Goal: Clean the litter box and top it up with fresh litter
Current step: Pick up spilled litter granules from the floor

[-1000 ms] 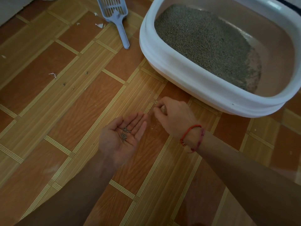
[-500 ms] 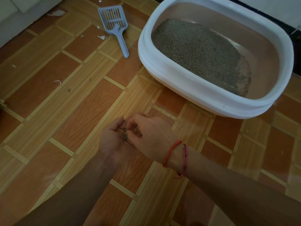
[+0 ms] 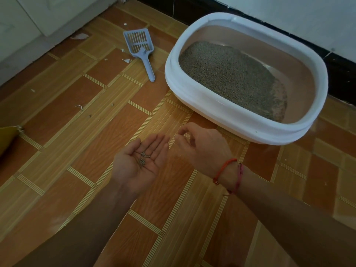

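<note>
Stray litter is being gathered by hand.
The litter box [image 3: 221, 112] sits by the wall, thinly filled (top-up judged not yet done); a few grains [image 3: 143, 158] are carried on the flat, upturned left hand [image 3: 131, 170], while the right hand [image 3: 204, 147] is curled beside it, contents not discernible.

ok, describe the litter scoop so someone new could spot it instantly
Find the big white litter box by the wall. Left of it in view, the scoop lies flat on the tiled floor. It is the only blue-grey plastic piece, with a slotted head.
</note>
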`<state>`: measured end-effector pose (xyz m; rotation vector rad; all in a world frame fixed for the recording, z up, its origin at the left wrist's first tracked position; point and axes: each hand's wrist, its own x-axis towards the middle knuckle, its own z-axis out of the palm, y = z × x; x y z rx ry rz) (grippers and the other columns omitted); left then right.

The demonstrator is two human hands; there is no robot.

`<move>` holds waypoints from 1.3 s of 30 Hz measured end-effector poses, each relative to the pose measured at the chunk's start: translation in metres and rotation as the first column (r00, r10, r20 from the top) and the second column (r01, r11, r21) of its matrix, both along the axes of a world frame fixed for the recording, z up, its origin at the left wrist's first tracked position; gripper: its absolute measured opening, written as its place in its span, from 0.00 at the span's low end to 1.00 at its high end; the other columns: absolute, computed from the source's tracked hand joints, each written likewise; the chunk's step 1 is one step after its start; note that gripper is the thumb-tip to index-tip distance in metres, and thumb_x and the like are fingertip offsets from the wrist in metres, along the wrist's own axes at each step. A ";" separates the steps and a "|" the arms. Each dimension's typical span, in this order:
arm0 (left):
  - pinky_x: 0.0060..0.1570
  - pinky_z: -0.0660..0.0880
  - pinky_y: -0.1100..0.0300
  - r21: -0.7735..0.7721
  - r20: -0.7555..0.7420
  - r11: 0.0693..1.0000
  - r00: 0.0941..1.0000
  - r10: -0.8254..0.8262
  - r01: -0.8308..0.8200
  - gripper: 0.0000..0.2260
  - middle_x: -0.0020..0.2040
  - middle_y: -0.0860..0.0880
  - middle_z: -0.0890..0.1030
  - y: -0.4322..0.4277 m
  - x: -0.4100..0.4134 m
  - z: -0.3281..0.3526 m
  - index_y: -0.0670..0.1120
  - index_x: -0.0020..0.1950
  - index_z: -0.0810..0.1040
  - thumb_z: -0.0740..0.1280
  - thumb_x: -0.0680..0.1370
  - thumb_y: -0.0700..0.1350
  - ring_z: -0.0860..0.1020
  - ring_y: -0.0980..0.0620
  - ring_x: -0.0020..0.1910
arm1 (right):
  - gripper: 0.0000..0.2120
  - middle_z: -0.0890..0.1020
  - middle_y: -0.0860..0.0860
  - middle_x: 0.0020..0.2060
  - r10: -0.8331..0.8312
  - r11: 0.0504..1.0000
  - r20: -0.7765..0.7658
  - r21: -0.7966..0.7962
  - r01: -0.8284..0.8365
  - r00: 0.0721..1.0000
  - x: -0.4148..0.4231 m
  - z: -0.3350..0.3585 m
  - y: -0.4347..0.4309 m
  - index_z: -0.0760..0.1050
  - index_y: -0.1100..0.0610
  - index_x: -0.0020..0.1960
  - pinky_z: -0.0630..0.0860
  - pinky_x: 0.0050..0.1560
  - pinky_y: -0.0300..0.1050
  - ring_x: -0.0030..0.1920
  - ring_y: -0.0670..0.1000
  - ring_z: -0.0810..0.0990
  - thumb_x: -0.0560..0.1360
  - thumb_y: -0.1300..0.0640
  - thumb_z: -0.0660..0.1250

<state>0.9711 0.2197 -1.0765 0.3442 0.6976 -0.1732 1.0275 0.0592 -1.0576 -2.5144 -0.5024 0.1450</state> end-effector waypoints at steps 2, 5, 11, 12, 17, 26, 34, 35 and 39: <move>0.55 0.80 0.45 0.001 0.001 1.000 1.000 0.014 -0.014 0.24 0.53 0.37 0.85 0.001 0.000 0.005 0.33 0.42 0.85 0.55 0.84 0.45 0.84 0.39 0.54 | 0.11 0.72 0.42 0.32 -0.034 0.999 0.035 -0.036 0.035 0.999 0.004 -0.001 -0.007 0.77 0.48 0.52 0.74 0.38 0.46 0.34 0.45 0.73 0.78 0.44 0.61; 0.53 0.81 0.45 0.005 -0.002 0.999 0.999 0.033 -0.033 0.25 0.53 0.37 0.85 0.003 -0.002 0.009 0.33 0.42 0.85 0.55 0.84 0.45 0.85 0.39 0.53 | 0.14 0.74 0.42 0.42 -0.043 0.996 0.037 -0.074 0.046 0.998 0.005 -0.003 -0.016 0.76 0.48 0.57 0.76 0.45 0.46 0.42 0.45 0.75 0.78 0.42 0.60; 0.53 0.81 0.45 0.029 0.009 0.999 0.999 0.042 -0.042 0.26 0.52 0.37 0.85 0.006 -0.005 0.017 0.33 0.41 0.85 0.54 0.84 0.45 0.85 0.39 0.53 | 0.15 0.73 0.43 0.47 -0.026 0.995 -0.002 -0.092 0.026 1.000 0.001 -0.004 -0.023 0.75 0.48 0.61 0.77 0.50 0.46 0.47 0.45 0.77 0.79 0.43 0.60; 0.53 0.81 0.46 0.030 0.010 0.999 0.999 0.042 -0.042 0.26 0.52 0.37 0.85 0.007 -0.006 0.018 0.33 0.41 0.85 0.54 0.84 0.45 0.85 0.39 0.53 | 0.15 0.73 0.43 0.47 -0.025 0.995 -0.008 -0.094 0.024 1.000 0.001 -0.004 -0.023 0.75 0.48 0.61 0.77 0.49 0.46 0.47 0.45 0.76 0.79 0.43 0.60; 0.52 0.81 0.45 0.029 -0.013 0.998 0.998 0.061 -0.061 0.26 0.52 0.37 0.85 0.010 -0.008 0.018 0.33 0.42 0.86 0.54 0.85 0.46 0.85 0.39 0.53 | 0.16 0.74 0.42 0.45 -0.008 0.995 -0.019 -0.098 0.006 1.000 0.002 -0.009 -0.018 0.75 0.50 0.61 0.77 0.46 0.44 0.44 0.44 0.75 0.79 0.43 0.58; 0.51 0.83 0.47 0.028 -0.036 0.996 0.996 0.084 -0.083 0.26 0.53 0.36 0.85 0.005 0.002 0.042 0.32 0.42 0.86 0.53 0.85 0.45 0.85 0.39 0.52 | 0.22 0.77 0.51 0.54 0.033 0.967 -0.027 -0.253 -0.039 0.999 -0.001 0.005 -0.020 0.71 0.53 0.67 0.76 0.50 0.47 0.53 0.51 0.74 0.79 0.42 0.57; 0.54 0.81 0.46 -0.013 -0.025 0.995 0.995 0.100 -0.100 0.23 0.53 0.36 0.85 0.010 0.006 0.139 0.32 0.45 0.85 0.54 0.83 0.44 0.85 0.39 0.53 | 0.23 0.77 0.57 0.57 0.027 0.910 0.018 -0.415 -0.018 0.999 -0.005 0.089 -0.018 0.72 0.55 0.65 0.72 0.51 0.55 0.56 0.58 0.74 0.78 0.41 0.57; 0.54 0.81 0.45 -0.016 -0.033 0.994 0.994 0.104 -0.105 0.23 0.53 0.36 0.85 0.010 0.005 0.154 0.32 0.46 0.84 0.55 0.83 0.44 0.84 0.39 0.54 | 0.24 0.76 0.57 0.59 0.022 0.903 0.010 -0.429 -0.016 1.000 -0.006 0.104 -0.017 0.72 0.56 0.65 0.72 0.52 0.55 0.58 0.59 0.74 0.78 0.42 0.57; 0.54 0.82 0.48 -0.015 -0.054 0.994 0.992 0.111 -0.112 0.24 0.53 0.37 0.85 0.010 0.003 0.225 0.32 0.44 0.85 0.54 0.84 0.44 0.84 0.40 0.54 | 0.27 0.75 0.59 0.62 0.018 0.904 0.009 -0.428 -0.012 1.000 -0.008 0.171 -0.017 0.71 0.55 0.69 0.72 0.53 0.57 0.59 0.62 0.74 0.76 0.41 0.56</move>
